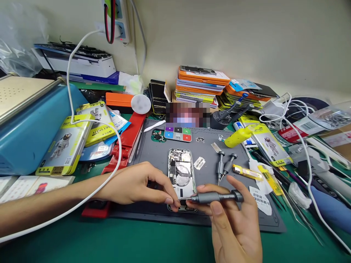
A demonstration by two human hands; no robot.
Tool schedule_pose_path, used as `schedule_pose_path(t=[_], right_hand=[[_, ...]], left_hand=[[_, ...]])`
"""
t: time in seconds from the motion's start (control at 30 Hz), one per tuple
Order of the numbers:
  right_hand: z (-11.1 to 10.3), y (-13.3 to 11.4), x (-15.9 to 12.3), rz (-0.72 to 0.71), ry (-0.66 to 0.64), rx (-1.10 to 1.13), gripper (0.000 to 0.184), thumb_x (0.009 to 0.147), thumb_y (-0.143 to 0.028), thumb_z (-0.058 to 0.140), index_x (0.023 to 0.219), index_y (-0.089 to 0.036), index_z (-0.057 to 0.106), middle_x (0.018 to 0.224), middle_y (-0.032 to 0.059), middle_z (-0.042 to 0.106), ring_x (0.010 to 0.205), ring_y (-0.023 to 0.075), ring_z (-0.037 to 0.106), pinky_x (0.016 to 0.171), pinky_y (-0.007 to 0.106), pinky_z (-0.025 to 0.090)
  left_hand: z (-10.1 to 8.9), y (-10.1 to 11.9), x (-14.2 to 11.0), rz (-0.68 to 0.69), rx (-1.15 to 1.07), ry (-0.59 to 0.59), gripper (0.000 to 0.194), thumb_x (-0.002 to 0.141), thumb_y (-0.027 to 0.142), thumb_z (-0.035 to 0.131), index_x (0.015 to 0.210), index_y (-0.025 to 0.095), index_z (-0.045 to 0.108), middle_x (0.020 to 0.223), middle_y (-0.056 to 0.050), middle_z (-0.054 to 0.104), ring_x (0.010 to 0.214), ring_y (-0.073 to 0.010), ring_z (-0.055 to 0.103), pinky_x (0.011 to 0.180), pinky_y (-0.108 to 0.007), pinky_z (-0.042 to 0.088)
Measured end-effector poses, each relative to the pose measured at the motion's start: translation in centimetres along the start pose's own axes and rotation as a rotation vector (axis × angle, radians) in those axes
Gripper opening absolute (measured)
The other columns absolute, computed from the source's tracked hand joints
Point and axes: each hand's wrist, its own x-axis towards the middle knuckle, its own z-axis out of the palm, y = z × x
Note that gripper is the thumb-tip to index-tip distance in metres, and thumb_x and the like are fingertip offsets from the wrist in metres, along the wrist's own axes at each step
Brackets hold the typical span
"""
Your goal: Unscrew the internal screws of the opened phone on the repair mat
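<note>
Grasped by the right hand (233,215), the screwdriver (207,197) points left, its long axis almost parallel to the near edge of the mat (153,155), its tip over the near end of the phone (181,168). The left hand (137,186) is just beside this tip, fingertips together; whether they pinch something, I cannot tell.

open mat left of the phone (182,177), crowding on its right

bare gray mat (152,155) leaves room left of the phone, up to the red stand (135,128); a bare strip of green tabletop (142,237) runs in front. the left hand (138,184), right hand (234,217) and held screwdriver (210,197) obstruct the phone's near end. a razor blade (199,163) and two standby screwdrivers (220,166) hamper the right side, the colored tray (178,135) the far end. a white cable (119,146) crosses the left forearm.
</note>
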Motion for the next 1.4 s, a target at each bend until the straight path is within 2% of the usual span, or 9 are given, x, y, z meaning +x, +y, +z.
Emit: schedule_pose_path(t=[0.23, 0.33, 0.53, 0.8, 1.17, 1.4], right_hand=[[0.6, -0.3, -0.3, 0.015, 0.031, -0.011, 0.045, 0.105, -0.037, 0.070, 0.146, -0.036, 0.051, 0.108, 0.0057, 0.079, 0.086, 0.0209, 0.082, 0.081, 0.036, 0.071], [0.9, -0.5, -0.5, 0.006, 0.009, -0.010, 0.046, 0.104, -0.037, 0.071, 0.146, -0.036, 0.052, 0.107, 0.0055, 0.079, 0.082, 0.0211, 0.082, 0.080, 0.037, 0.071], [1.6, -1.1, -0.7, 0.019, 0.053, -0.052, 0.041, 0.106, -0.037, 0.067, 0.145, -0.036, 0.053, 0.111, 0.0057, 0.079, 0.088, 0.0228, 0.081, 0.079, 0.040, 0.071], [0.2, 0.2, -0.1, -0.033, -0.037, -0.023, 0.044, 0.105, -0.034, 0.070, 0.145, -0.035, 0.052, 0.108, 0.0057, 0.081, 0.086, 0.0219, 0.082, 0.077, 0.038, 0.072], [0.0, 0.2, -0.2, -0.036, -0.071, -0.008, 0.044, 0.106, -0.032, 0.069, 0.146, -0.034, 0.051, 0.107, 0.0059, 0.081, 0.087, 0.0207, 0.083, 0.079, 0.037, 0.073], [1.7, -0.9, -0.8, 0.045, 0.051, -0.030, 0.041, 0.105, -0.039, 0.069, 0.143, -0.033, 0.053, 0.115, 0.0072, 0.079, 0.091, 0.0230, 0.081, 0.070, 0.035, 0.071]], left_hand=[[0.0, 0.1, 0.0, -0.001, 0.003, -0.008, 0.021, 0.106, 0.030, 0.073, 0.114, 0.018, 0.089, 0.111, -0.009, 0.087, 0.106, -0.0207, 0.081, 0.098, -0.022, 0.059], [0.0, 0.2, 0.0, -0.007, -0.005, -0.009, 0.021, 0.106, 0.030, 0.073, 0.114, 0.018, 0.089, 0.111, -0.009, 0.087, 0.106, -0.0208, 0.081, 0.097, -0.022, 0.059], [0.0, 0.1, 0.0, -0.003, -0.020, -0.002, 0.021, 0.105, 0.030, 0.075, 0.113, 0.017, 0.089, 0.110, -0.010, 0.087, 0.105, -0.0211, 0.081, 0.096, -0.022, 0.059], [0.0, 0.0, 0.0, -0.003, -0.019, -0.005, 0.020, 0.104, 0.031, 0.076, 0.115, 0.020, 0.089, 0.110, -0.008, 0.088, 0.104, -0.0210, 0.081, 0.094, -0.022, 0.060], [0.0, -0.2, 0.0, -0.011, -0.049, 0.002, 0.019, 0.103, 0.031, 0.078, 0.114, 0.021, 0.090, 0.108, -0.008, 0.088, 0.103, -0.0212, 0.081, 0.091, -0.022, 0.061], [0.0, -0.1, 0.0, -0.002, -0.038, -0.004, 0.019, 0.103, 0.031, 0.077, 0.113, 0.021, 0.090, 0.108, -0.008, 0.088, 0.102, -0.0220, 0.081, 0.092, -0.023, 0.062]])
